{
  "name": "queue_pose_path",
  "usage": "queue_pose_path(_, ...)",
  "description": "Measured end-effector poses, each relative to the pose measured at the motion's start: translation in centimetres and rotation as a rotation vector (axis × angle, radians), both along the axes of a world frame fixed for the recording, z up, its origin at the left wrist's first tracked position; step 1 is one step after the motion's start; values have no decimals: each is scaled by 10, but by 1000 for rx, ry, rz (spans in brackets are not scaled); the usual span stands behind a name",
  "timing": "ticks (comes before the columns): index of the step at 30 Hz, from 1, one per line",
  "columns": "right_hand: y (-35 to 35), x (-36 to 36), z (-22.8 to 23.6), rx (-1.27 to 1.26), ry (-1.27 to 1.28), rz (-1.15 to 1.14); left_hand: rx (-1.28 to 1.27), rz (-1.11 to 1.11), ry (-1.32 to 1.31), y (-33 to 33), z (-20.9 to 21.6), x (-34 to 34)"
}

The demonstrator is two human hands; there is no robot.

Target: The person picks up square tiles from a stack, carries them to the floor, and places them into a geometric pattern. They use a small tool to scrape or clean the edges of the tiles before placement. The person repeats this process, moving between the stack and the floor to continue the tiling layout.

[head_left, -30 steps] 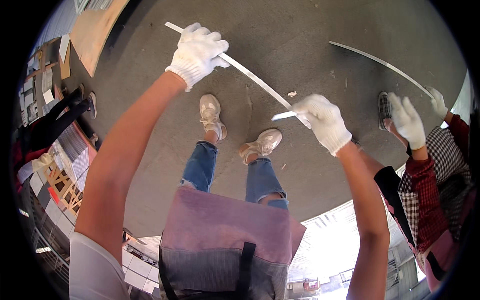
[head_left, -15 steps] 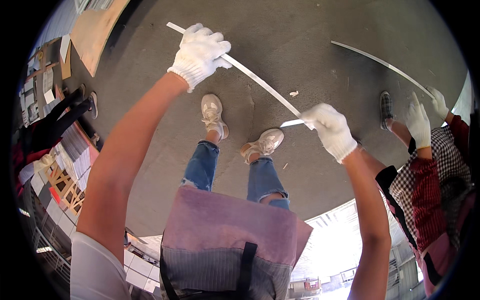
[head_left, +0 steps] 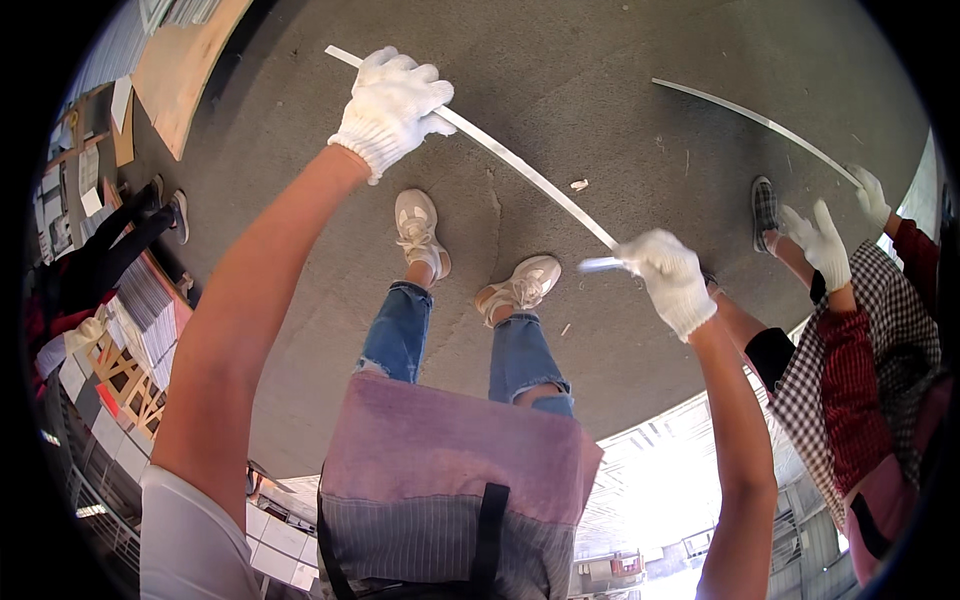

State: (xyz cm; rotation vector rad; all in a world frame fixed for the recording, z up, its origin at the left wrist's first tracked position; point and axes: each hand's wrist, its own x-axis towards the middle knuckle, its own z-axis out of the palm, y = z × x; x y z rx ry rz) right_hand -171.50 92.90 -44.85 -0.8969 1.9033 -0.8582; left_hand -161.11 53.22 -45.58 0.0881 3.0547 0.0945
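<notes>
My left hand point(head_left: 390, 108), in a white knit glove, is closed round a long, thin white strip point(head_left: 530, 176) near its far left end. The strip slants down to the right over the concrete floor. At its lower end my gloved right hand point(head_left: 668, 278) is closed. A short, thin, pale blade-like piece point(head_left: 600, 265) juts left from the right fist, blurred by motion. The right fingers hide the rest of that piece and where it meets the strip.
At right, a co-worker's gloved hand point(head_left: 868, 198) holds a similar strip point(head_left: 750, 117); the other glove point(head_left: 822, 246) is raised. Wooden boards point(head_left: 185, 75) stand upper left, near another person's legs point(head_left: 135, 225). My shoes point(head_left: 418, 232) are below the strip. A small scrap point(head_left: 579, 185) lies on the floor.
My right hand has moved a little right and toward me, away from my left hand, with the blade-like piece. My left hand keeps its hold. The co-worker's raised hand has shifted and its fingers have spread.
</notes>
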Motion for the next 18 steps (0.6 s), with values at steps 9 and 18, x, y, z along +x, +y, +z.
queue_pose_path(9,-7,19,15,-26,-297,-847,-21,11,-25,2,1,-6)
queue_pose_path(18,-32,85,18,123,-412,-1199,-49,26,-44,10,4,-10)
